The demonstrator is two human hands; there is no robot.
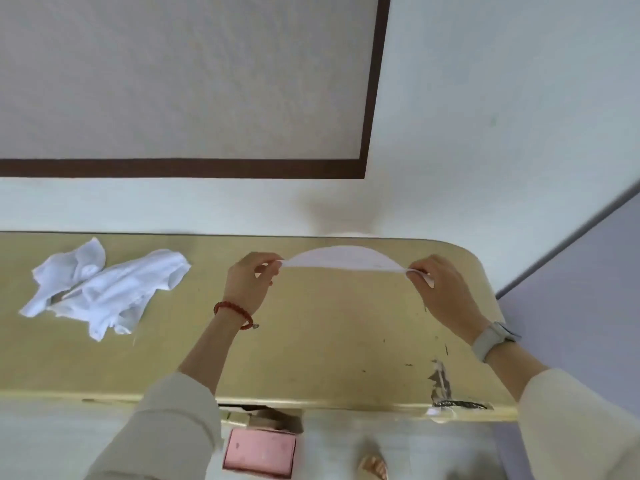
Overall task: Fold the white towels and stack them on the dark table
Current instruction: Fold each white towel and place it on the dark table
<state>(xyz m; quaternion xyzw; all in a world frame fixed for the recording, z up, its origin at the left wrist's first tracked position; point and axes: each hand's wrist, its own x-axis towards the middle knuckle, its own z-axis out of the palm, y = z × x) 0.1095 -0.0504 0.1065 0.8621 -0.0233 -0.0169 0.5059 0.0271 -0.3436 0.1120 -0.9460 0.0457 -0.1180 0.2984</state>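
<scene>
— What did we catch above the table [311, 341]?

— We saw a person's two hands holding one white towel [341, 258] up in the air, stretched between them. The left hand [251, 282] pinched one end with thumb and curled fingers; the right hand [440, 289] pinched the other end the same way. The cloth showed nearly edge-on, as a thin pale arc bowing upward between the two grips, clear of the yellowish tabletop.

— And the other towels?

— We noted a crumpled heap of white towels [104, 289] lying loose on the table's left part, well apart from the hands. How many pieces made up the heap, we could not tell. No part of it was folded.

— What else did we record?

— A red bead bracelet [233, 311] circled the left wrist and a pale-banded watch [493, 339] the right; both arms wore cream sleeves [166, 427]. The table's near right edge showed chipped, peeling finish [440, 382]. Below the near edge we made out a pink box [259, 457]. A white wall with a dark-framed panel [187, 168] stood behind the table, and a lilac-grey surface [581, 306] ran along the right.
</scene>
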